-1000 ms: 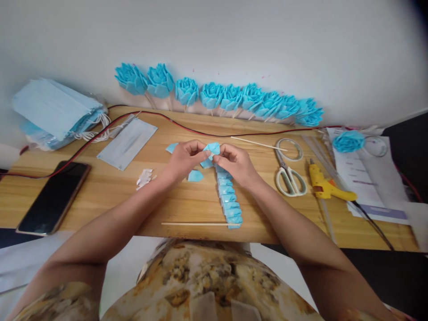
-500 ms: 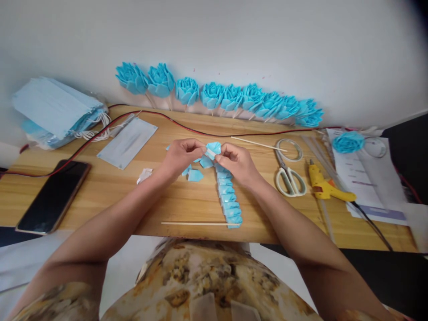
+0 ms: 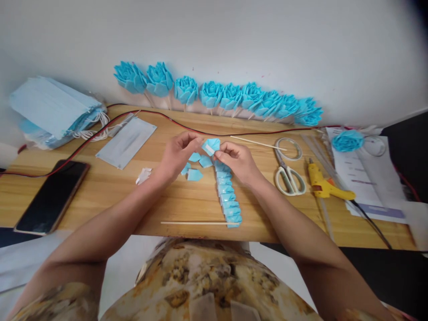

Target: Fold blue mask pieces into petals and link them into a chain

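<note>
A light blue petal-shaped piece (image 3: pixel 211 145) with a whitish strip across it is pinched by its right edge between the thumb and finger of my right hand (image 3: pixel 236 160). My left hand (image 3: pixel 179 154) has its thumb and fingertips pressed together at the petal's left corner; whatever lies between them is too small to make out. Several loose blue petals (image 3: pixel 195 174) lie on the table beneath and between the hands. Below my right hand runs a column of overlapping blue petals (image 3: pixel 227 196), its upper end partly hidden by the hand.
Blue flowers (image 3: pixel 212 94) on sticks line the wall. Scissors (image 3: pixel 290 178), a tape roll (image 3: pixel 296 149) and a yellow glue gun (image 3: pixel 324 185) lie right. Left are a phone (image 3: pixel 51 196), face mask stack (image 3: pixel 55 104) and white scraps (image 3: pixel 143 175). A wooden stick (image 3: pixel 194 223) lies near the front edge.
My left hand has shifted slightly up and left. The petal has tilted and shows more of its face. My right hand keeps its pinch on it.
</note>
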Available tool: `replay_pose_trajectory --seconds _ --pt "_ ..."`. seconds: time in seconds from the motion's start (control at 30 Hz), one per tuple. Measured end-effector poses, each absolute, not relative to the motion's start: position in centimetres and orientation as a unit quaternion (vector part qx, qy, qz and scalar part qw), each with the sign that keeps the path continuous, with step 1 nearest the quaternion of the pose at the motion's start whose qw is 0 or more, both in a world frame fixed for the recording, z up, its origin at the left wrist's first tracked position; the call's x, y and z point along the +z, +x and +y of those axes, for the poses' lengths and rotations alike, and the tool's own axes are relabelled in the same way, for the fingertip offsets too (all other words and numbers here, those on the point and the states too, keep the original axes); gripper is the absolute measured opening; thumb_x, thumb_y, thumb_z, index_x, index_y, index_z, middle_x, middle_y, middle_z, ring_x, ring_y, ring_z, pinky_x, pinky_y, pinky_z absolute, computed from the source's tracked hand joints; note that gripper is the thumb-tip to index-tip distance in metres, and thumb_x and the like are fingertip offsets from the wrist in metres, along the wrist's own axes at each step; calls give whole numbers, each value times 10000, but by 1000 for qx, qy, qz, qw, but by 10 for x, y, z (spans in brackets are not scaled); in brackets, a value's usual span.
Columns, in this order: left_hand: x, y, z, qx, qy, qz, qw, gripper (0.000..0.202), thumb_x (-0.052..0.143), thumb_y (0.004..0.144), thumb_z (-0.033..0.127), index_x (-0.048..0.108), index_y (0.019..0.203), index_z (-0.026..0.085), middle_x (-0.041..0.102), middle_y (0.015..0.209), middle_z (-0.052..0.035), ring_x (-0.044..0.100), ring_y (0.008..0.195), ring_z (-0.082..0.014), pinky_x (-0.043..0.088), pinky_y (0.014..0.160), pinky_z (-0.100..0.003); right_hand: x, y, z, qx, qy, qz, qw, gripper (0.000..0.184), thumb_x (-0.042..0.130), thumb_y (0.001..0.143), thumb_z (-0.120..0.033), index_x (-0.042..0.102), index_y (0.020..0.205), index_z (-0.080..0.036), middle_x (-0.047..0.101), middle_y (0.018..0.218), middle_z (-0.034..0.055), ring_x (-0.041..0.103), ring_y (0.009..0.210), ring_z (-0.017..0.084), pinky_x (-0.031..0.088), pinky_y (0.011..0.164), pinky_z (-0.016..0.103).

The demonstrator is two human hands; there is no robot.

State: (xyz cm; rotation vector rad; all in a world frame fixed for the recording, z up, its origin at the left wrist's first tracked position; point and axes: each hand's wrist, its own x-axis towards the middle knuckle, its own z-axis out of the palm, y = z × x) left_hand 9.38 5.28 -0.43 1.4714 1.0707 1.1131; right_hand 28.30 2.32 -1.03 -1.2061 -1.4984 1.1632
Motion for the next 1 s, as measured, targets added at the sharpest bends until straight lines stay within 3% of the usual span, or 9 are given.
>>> replay_pose_trajectory --seconds 0.17,0.3,1.0 --pt "-4 98 41 447 766 395 240 150 619 873 249 666 750 177 598 647 4 510 618 -120 380 617 -264 -11 281 22 426 -511 -603 439 195 644 786 -354 604 698 -185 570 647 -9 469 595 112 352 568 267" --pt "-13 101 40 414 813 381 152 115 619 885 205 693 799 184 608 657 2 530 633 -136 378 653 -282 -12 280 21 406 -505 -620 443 189 634 787 -344 597 694 -184 558 640 -13 470 597 108 369 575 261" --pt "-17 100 40 385 811 424 122 122 619 873 216 719 809 188 588 631 4 521 638 -153 365 665 -303 -16 276 20 236 -508 -705 434 138 584 805 -217 570 669 -205 591 644 -16 529 617 125 430 642 269"
